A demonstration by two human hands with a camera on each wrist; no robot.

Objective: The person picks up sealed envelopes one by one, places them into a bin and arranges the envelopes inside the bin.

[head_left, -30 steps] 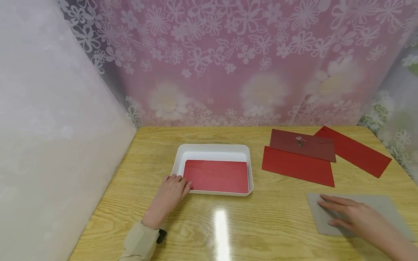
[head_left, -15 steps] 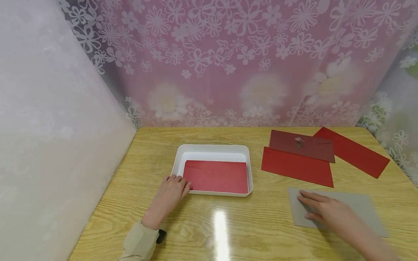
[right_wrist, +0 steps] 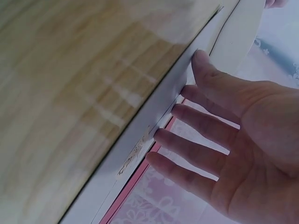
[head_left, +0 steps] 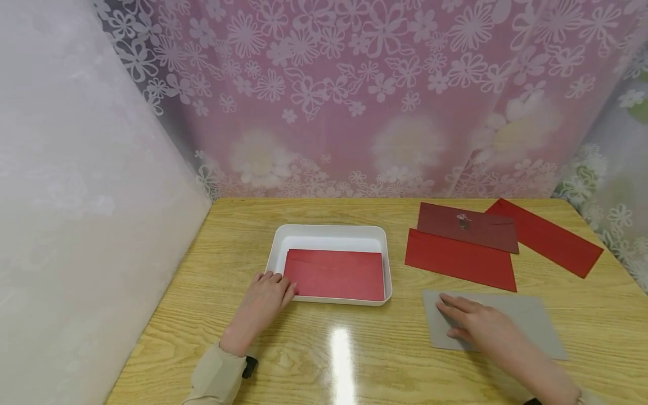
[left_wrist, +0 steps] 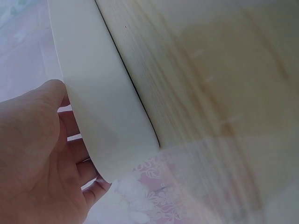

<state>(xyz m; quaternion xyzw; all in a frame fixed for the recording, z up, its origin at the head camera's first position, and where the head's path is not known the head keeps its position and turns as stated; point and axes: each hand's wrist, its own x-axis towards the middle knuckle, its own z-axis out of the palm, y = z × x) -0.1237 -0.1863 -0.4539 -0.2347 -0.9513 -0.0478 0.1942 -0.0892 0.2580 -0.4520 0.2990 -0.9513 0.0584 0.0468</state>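
A white tray (head_left: 331, 238) holds a red envelope (head_left: 334, 274) lying flat in it. My left hand (head_left: 264, 299) grips the tray's near left corner; in the left wrist view its thumb and fingers lie along the rim of the tray (left_wrist: 100, 102). To the right of the tray, a grey envelope (head_left: 529, 316) lies on the table under my right hand (head_left: 483, 331). The right fingers are spread and straight, tips pressing on the envelope near its left end. In the right wrist view, a small gold print shows on the envelope (right_wrist: 117, 170).
Behind the grey envelope, a dark red envelope (head_left: 442, 218) with a small picture overlaps a red envelope (head_left: 455, 263) and another slanted red envelope (head_left: 557, 241). The wooden table (head_left: 304, 360) ends at a floral curtain (head_left: 314, 135) behind and a white curtain (head_left: 91, 225) on the left.
My right hand has slid the grey envelope leftward across the table, nearer the tray. My left hand and the tray have stayed in place.
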